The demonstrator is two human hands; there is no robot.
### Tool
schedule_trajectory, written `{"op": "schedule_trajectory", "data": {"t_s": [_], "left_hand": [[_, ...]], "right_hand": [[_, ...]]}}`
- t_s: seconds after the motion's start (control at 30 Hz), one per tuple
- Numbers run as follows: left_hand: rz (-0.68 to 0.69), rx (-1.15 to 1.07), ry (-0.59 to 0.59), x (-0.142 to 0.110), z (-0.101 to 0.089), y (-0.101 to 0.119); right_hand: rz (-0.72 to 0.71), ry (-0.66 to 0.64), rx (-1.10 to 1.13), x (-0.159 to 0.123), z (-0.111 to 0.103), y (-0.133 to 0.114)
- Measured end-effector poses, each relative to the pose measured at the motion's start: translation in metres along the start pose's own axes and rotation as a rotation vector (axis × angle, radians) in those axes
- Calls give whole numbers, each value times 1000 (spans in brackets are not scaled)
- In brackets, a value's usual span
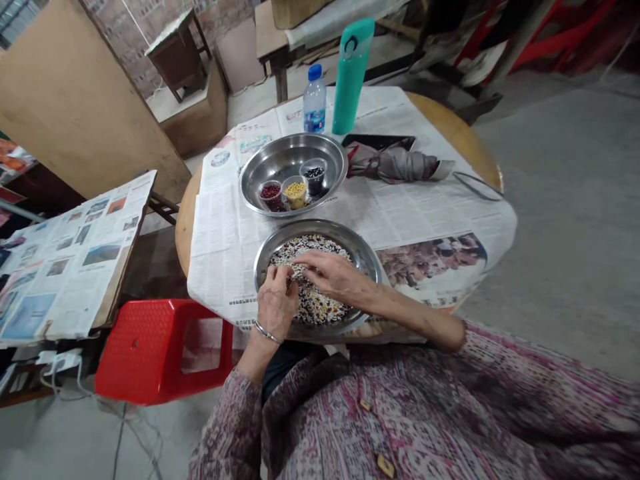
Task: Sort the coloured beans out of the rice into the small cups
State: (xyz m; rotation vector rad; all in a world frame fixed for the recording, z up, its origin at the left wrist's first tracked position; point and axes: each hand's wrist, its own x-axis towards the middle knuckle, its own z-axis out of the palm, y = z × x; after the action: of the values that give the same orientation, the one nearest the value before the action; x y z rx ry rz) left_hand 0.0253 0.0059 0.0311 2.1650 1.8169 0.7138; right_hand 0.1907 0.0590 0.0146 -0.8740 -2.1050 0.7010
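A steel basin (371, 257) holds a mixed layer of white grains and dark, red and yellow beans (325, 308). Over its left side is my left hand (278, 297), a bangle on the wrist, fingers curled in towards the thumb; anything pinched there is too small to make out. My right hand (337, 275) reaches across the grains from the right, its fingers stretched out and apart, tips close to my left hand. Behind stands a second steel basin (270, 157) with a cup of red beans (271, 195), a cup of yellow beans (295, 193) and a cup of black beans (315, 177).
Newspaper (220, 247) covers the round table. At the back stand a water bottle (315, 100) and a teal flask (353, 77). A folded umbrella (400, 165) lies right of the rear basin, by a dark flat object (380, 141). A red stool (145, 340) is at the left.
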Motion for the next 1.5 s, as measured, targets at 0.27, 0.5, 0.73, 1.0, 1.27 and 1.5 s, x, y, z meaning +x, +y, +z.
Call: {"op": "schedule_trajectory", "data": {"t_s": [0.27, 0.5, 0.73, 1.0, 1.27, 1.5], "left_hand": [[292, 62, -112, -15, -8, 10], [628, 117, -346, -3, 17, 27], [671, 290, -374, 7, 25, 28], [307, 437, -289, 16, 0, 9], [115, 199, -329, 27, 0, -10], [376, 178, -358, 8, 8, 16]], "right_hand": [[-58, 42, -332, -42, -23, 12], [-93, 169, -467, -56, -18, 17], [-109, 346, -344, -59, -16, 19], [-157, 467, -237, -58, -14, 22], [-108, 481, -222, -59, -13, 23], [-52, 497, -162, -60, -13, 22]]}}
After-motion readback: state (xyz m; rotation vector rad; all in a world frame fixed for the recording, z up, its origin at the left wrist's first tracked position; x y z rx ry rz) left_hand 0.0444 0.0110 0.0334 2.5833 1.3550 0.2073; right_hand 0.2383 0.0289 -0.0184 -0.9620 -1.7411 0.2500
